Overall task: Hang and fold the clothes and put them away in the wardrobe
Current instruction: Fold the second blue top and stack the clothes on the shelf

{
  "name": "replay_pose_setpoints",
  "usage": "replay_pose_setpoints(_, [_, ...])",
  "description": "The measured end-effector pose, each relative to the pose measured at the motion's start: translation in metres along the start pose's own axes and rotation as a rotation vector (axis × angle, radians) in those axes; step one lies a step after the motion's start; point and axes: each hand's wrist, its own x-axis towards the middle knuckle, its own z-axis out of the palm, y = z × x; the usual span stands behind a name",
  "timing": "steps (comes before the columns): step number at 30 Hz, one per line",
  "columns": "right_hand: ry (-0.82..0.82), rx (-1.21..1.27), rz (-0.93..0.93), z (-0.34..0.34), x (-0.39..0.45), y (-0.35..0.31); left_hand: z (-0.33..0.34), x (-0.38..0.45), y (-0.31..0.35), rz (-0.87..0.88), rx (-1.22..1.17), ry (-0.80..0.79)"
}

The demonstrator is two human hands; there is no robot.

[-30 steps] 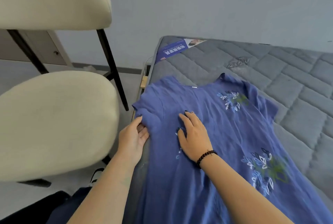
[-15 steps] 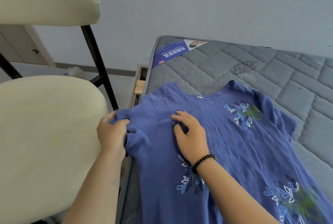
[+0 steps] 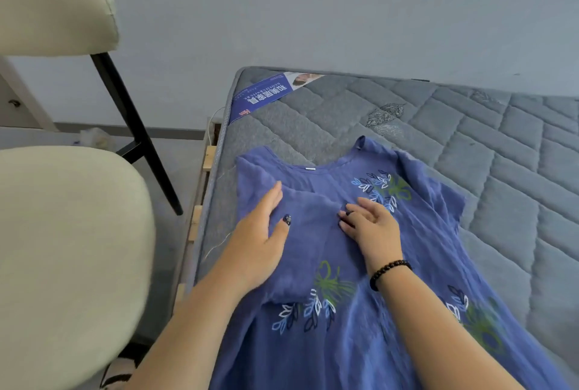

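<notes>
- Off to the left side, a cream padded chair (image 3: 65, 248) stands close against the bed, its black frame running up to the backrest, and a strip of the bed's wooden slats (image 3: 200, 192) shows between chair and mattress.
- Next over, the person's left hand (image 3: 261, 237) lies flat on the blue dress (image 3: 360, 311), fingers straight and held together, the thumb with its dark painted nail spread out to the side; it presses down on the sleeve, which is folded inward over the chest.
- Under both hands the dress is spread front-up on the grey quilted mattress (image 3: 485, 170), neckline toward the wall, skirt running toward the viewer, with leaf embroidery in white, blue and green near the neck and lower down.
- Further right, the right hand (image 3: 368, 226) rests on the chest of the dress just beside the edge of the folded sleeve, fingers loosely bent and pressing on the cloth, gripping nothing; a black bead bracelet (image 3: 388, 272) circles the wrist.
- At the far corner of the mattress, by the wall, lies a blue printed label (image 3: 260, 96).
</notes>
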Motion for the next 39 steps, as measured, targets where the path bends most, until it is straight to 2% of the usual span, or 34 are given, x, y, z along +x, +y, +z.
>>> replay_pose_setpoints(3, [0.17,-0.312,-0.231,-0.024,0.017,-0.005,0.028,0.008,0.0,0.104,0.521,-0.103])
replay_pose_setpoints(6, [0.444,-0.506,-0.367,-0.058,0.044,-0.019,0.053,0.02,-0.01,0.09,0.817,-0.119])
replay_pose_setpoints(7, [0.523,-0.551,-0.361,-0.071,0.055,-0.025,0.058,0.022,-0.015,0.084,0.888,-0.107])
replay_pose_setpoints(9, [0.619,-0.64,-0.22,-0.094,0.074,-0.035,0.062,0.022,-0.025,0.087,0.982,-0.066])
replay_pose_setpoints(11, [0.634,-0.705,-0.018,-0.116,0.091,-0.042,0.067,0.024,-0.034,0.12,1.003,-0.032])
replay_pose_setpoints(13, [0.572,-0.725,0.102,-0.131,0.1,-0.051,0.069,0.024,-0.035,0.129,1.028,-0.03])
replay_pose_setpoints(16, [0.333,-0.678,0.099,-0.139,0.1,-0.065,0.069,0.024,-0.035,0.13,1.041,-0.001])
replay_pose_setpoints(18, [0.242,-0.695,0.093,-0.143,0.1,-0.073,0.07,0.024,-0.035,0.127,1.048,0.003])
replay_pose_setpoints(20, [0.306,-0.634,0.063,-0.151,0.103,-0.078,0.07,0.024,-0.035,0.13,1.043,0.009])
replay_pose_setpoints(23, [0.532,-0.479,0.033,-0.17,0.107,-0.084,0.071,0.024,-0.035,0.13,1.036,0.009])
replay_pose_setpoints(24, [0.544,-0.444,0.048,-0.174,0.107,-0.083,0.071,0.023,-0.034,0.125,1.038,0.006])
replay_pose_setpoints(27, [0.393,-0.306,0.133,-0.173,0.105,-0.075,0.07,0.023,-0.033,0.117,1.044,0.005])
replay_pose_setpoints(30, [0.271,-0.52,0.117,-0.172,0.105,-0.066,0.07,0.023,-0.031,0.116,1.04,0.007])
replay_pose_setpoints(35, [0.523,-0.734,-0.131,-0.185,0.107,-0.075,0.07,0.022,-0.033,0.119,1.043,0.028])
replay_pose_setpoints(39, [0.515,-0.919,-0.239,-0.173,0.106,-0.091,0.07,0.023,-0.032,0.119,1.028,0.028])
